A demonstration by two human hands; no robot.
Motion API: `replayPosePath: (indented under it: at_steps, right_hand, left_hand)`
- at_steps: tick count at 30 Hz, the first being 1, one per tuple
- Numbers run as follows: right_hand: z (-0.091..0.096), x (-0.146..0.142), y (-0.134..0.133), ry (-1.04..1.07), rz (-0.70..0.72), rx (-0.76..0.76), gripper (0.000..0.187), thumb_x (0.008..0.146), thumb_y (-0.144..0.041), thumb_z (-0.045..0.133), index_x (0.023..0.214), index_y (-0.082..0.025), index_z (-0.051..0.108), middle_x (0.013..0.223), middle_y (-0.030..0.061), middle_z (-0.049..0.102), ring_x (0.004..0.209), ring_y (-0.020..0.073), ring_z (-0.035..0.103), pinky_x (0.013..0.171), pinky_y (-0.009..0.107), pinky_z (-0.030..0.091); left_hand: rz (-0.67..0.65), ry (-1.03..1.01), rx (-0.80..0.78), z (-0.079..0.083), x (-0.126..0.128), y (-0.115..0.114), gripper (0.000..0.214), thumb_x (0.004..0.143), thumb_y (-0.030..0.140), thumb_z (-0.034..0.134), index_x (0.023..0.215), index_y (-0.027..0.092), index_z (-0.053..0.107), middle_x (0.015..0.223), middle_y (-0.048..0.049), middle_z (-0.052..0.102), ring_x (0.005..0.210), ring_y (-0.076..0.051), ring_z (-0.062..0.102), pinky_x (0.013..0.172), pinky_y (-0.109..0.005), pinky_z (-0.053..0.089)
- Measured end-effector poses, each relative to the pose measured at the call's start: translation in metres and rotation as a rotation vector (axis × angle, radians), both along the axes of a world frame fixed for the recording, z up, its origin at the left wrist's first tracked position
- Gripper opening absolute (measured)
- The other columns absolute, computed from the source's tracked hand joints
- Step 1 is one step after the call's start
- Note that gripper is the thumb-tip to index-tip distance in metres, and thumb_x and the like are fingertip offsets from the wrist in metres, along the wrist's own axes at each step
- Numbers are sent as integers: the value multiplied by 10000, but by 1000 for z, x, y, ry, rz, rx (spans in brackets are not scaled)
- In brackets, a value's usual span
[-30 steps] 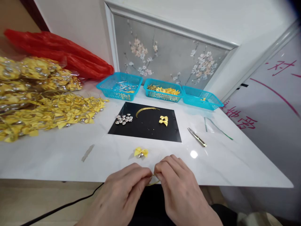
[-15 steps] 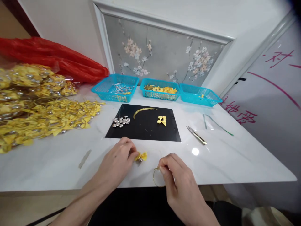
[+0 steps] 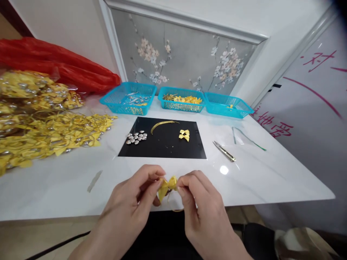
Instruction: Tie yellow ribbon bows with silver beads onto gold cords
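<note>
My left hand (image 3: 139,196) pinches one side of a yellow ribbon bow (image 3: 163,189) just above the table's front edge. At the bow's other side, the closed thumb and forefinger of my right hand (image 3: 199,198) grip its edge. A thin gold cord (image 3: 177,210) hangs in a loop below the bow, between my hands; its ends are hidden. Beyond my hands lies a black mat (image 3: 162,146). On it are several silver beads (image 3: 137,137), a bundle of curved gold cords (image 3: 164,124) and two small yellow bows (image 3: 184,135).
Thread snips (image 3: 224,151) lie right of the mat, near a green strip (image 3: 256,144). Three blue baskets (image 3: 127,107) line the wall, holding small parts. Finished-looking yellow bows with beads (image 3: 67,133) are heaped at left, beside red netting (image 3: 67,68).
My left hand has lifted the bow from the table and tilted it. My right hand, which held the gold cord apart, has come left to the bow. The view has shifted slightly.
</note>
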State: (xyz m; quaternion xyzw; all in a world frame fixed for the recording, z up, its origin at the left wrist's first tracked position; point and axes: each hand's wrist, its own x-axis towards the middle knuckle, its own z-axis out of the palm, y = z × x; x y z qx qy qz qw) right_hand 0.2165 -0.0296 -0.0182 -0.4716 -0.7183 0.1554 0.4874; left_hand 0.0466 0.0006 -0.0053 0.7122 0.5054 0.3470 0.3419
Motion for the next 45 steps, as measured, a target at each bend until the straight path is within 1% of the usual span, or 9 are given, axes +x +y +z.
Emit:
replayPosePath:
  at_steps: [4,8,12,16,19,23,37,41,45]
  right_hand:
    - [4,-2,-6,-24,-3,-21,203,973,-34,416,928,-198,526,835,22,558,762,173,529,660,305,434]
    - [10,-1,-10,-94,-42,63,207,958,-12,412,919,-183,522,824,36,559,736,178,501,647,319,417]
    - [19,2,-9,-213,-30,180,231,887,39,436,926,-163,543,806,51,579,730,189,487,661,339,428]
    - [25,1,-7,-171,-20,147,237,870,46,428,891,-155,553,827,72,579,873,220,528,786,365,482]
    - [24,0,-8,-92,22,42,224,884,22,434,916,-167,549,882,60,575,842,189,569,720,309,491]
    - [20,-2,-11,-69,0,-48,223,900,-7,436,925,-198,550,885,37,572,743,161,587,661,288,481]
    - [19,-13,-14,-103,-79,28,206,899,-16,407,871,-190,514,810,40,512,690,170,545,634,302,476]
    - [20,-13,-13,-113,-79,67,210,909,-5,405,859,-183,503,806,41,506,699,165,547,631,296,470]
    - [18,-13,-14,-124,-68,106,207,911,4,413,872,-175,510,826,48,514,726,160,573,651,287,501]
  left_hand:
    - [-122,3,263,7,2,-4,281,956,89,408,906,268,619,802,32,663,681,-124,636,623,-231,506]
    - [-115,48,344,10,1,-7,311,934,27,419,990,266,609,947,15,653,822,-108,648,719,-201,518]
    - [-156,77,330,11,-1,-16,286,933,57,455,1038,280,600,1012,3,639,925,-118,640,791,-188,526]
    - [-134,88,253,10,-3,-25,279,917,130,539,1141,296,565,1121,-30,649,1018,-180,649,843,-243,569]
    - [-119,55,272,8,-1,-24,279,886,148,595,1108,315,565,1088,-6,667,974,-173,670,813,-234,584]
    - [-113,32,337,9,4,-18,236,880,88,565,978,301,595,940,38,696,826,-122,689,722,-187,569]
    - [-8,7,480,1,1,-20,239,872,79,610,947,297,673,943,53,745,798,-101,731,762,-161,588]
    - [5,-27,465,2,3,-20,226,878,98,611,918,311,677,923,70,747,778,-96,735,739,-147,589]
    - [46,-75,360,2,3,-21,206,868,135,646,867,337,686,898,100,762,732,-98,741,653,-132,592]
